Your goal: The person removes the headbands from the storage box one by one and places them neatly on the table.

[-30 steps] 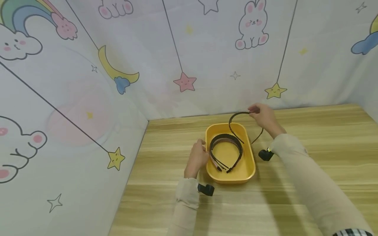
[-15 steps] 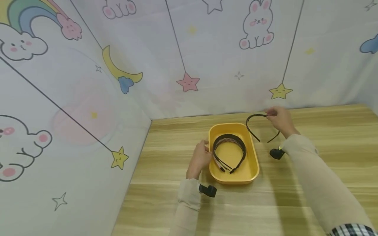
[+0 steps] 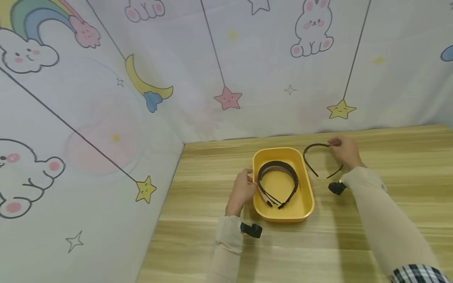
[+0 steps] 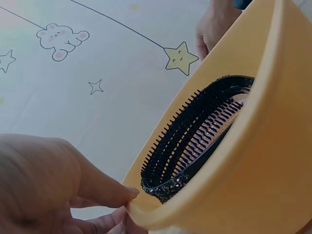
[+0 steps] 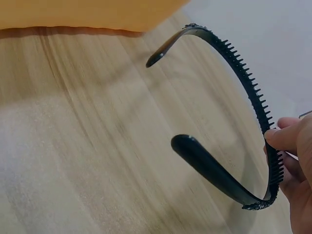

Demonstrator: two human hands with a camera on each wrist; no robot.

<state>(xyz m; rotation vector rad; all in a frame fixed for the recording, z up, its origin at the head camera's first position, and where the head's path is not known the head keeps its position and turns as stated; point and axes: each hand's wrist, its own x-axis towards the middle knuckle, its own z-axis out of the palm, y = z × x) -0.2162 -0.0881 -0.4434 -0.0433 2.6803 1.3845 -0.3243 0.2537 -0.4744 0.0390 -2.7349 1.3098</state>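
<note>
My right hand (image 3: 346, 151) pinches a thin black toothed headband (image 5: 258, 105) at the top of its arch, thumb on one side and fingers on the other. Its two free ends point towards me, close over the table right of the yellow bin (image 3: 308, 210). My left hand (image 3: 243, 188) grips the bin's left rim, with the thumb (image 4: 114, 192) at the inner edge and the fingers under the outside. Inside the bin lie several nested headbands (image 3: 277, 165): black toothed ones, one with glitter (image 4: 170, 187), and a pinkish one (image 4: 209, 126) among them.
The wood-grain table (image 3: 198, 188) meets a white printed cloth (image 3: 262, 114) along its back edge and another on the left. A black wrist camera (image 3: 252, 230) sits on the left sleeve, and a second wrist camera (image 3: 337, 188) on the right one.
My right hand has carried the black headband from over the bin's right edge to the right and lowered it towards the table. The left hand stays on the bin's rim.
</note>
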